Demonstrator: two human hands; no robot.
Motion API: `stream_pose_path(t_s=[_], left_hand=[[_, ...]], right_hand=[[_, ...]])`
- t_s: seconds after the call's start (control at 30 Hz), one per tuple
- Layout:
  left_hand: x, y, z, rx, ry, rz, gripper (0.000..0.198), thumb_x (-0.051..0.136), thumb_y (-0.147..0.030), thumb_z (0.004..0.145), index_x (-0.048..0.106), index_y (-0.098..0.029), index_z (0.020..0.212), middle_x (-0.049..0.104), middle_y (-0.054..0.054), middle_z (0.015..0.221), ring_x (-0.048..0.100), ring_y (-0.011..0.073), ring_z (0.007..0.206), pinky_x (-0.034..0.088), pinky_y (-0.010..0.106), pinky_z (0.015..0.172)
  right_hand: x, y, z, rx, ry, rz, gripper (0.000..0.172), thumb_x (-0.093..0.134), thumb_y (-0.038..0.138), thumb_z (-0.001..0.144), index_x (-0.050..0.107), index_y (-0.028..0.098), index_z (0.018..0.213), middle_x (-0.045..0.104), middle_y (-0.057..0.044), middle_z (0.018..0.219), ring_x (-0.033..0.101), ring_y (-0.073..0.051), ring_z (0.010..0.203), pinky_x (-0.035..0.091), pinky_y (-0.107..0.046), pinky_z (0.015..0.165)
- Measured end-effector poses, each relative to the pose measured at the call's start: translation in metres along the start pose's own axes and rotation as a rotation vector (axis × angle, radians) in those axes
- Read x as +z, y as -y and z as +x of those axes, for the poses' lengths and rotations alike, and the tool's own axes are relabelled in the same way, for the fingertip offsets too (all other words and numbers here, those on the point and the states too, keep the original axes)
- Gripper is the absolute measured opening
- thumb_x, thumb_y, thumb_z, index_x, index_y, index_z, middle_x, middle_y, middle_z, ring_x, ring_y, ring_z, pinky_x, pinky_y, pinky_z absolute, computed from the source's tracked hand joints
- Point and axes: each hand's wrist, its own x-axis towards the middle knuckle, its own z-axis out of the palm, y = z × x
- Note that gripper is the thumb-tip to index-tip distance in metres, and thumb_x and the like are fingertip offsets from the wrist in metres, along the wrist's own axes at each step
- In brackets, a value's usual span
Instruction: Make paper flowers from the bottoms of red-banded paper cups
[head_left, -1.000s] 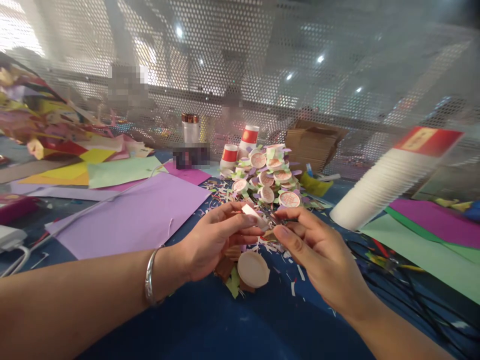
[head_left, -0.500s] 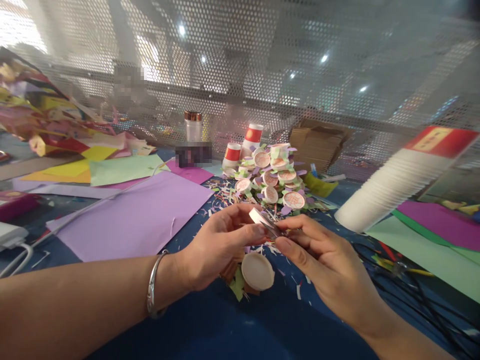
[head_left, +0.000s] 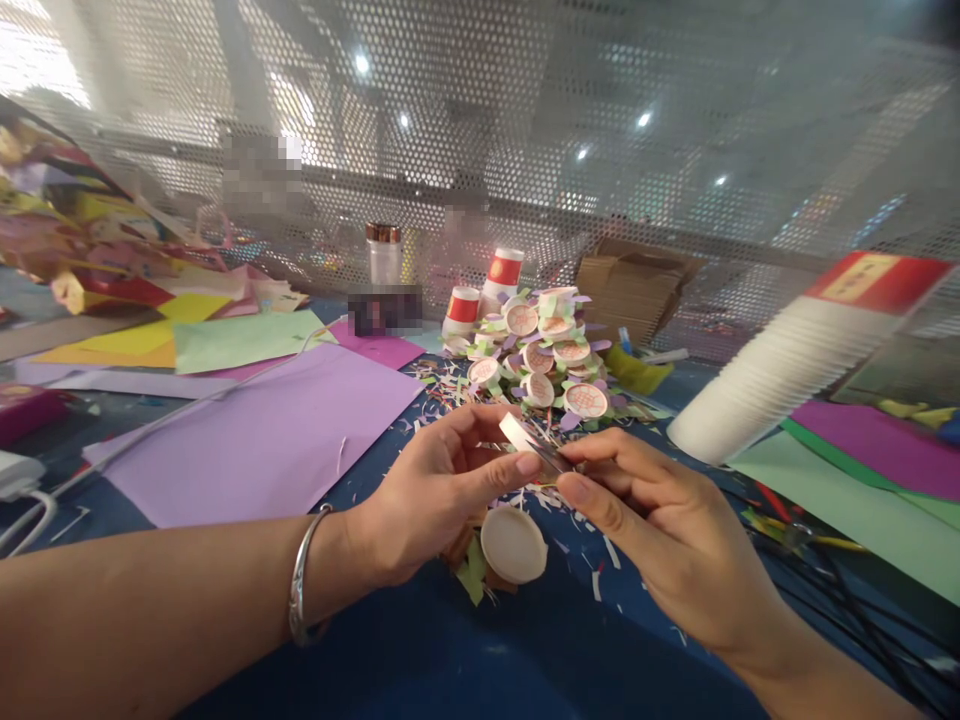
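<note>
My left hand [head_left: 431, 490], with a silver bangle at the wrist, pinches a cut-off paper cup bottom [head_left: 515, 431] between thumb and fingers. In my right hand [head_left: 660, 530] is what looks like a small pair of scissors [head_left: 551, 456]; its dark metal blades touch the rim of the cup bottom, and its handles are hidden by the fingers. Below the hands, another cup bottom [head_left: 514, 545] lies hollow side up, with green and brown paper beside it. Behind them rises a pile of cup bottoms [head_left: 538, 388] with red-orange line patterns and green and purple paper pieces.
Paper scraps [head_left: 600, 585] litter the blue table [head_left: 420, 650]. A tall stack of paper cups [head_left: 780, 370] leans at right, near black cables [head_left: 832, 600]. Purple paper [head_left: 262, 440] lies at left under a white cable. Behind stand red-and-white cups [head_left: 504, 272], a jar [head_left: 385, 255] and cardboard [head_left: 637, 285].
Both hands keep their grips and stay nearly in place. The scissors and the cup bottom have shifted very slightly, and the whole view has moved a little.
</note>
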Motion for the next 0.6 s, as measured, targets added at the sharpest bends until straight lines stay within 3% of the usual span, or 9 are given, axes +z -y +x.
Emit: stream_pose_path(t_s=[0.37,0.6], left_hand=[[0.0011,-0.0002,-0.0019,0.029,-0.016,0.015,0.035,0.083,-0.021,0.081,0.061,-0.014,0.108,0.074,0.007,0.099,0.07,0.015,0.089,0.053,0.026,0.081],[0.0025,-0.0007,-0.0024,0.039,0.014,0.011,0.04,0.084,-0.017,0.08,0.058,-0.015,0.11,0.073,0.005,0.095,0.069,0.0123,0.087,0.054,0.023,0.079]], right_hand=[[0.0035,-0.001,-0.0002,-0.017,-0.044,-0.014,0.008,0.069,0.033,0.095,0.069,0.025,0.095,0.067,0.005,0.067,0.06,-0.011,0.058,0.05,-0.019,0.055],[0.0032,0.0001,-0.0006,-0.024,-0.023,-0.05,0.011,0.067,0.034,0.096,0.069,0.024,0.093,0.065,0.004,0.064,0.057,-0.011,0.055,0.047,-0.02,0.052]])
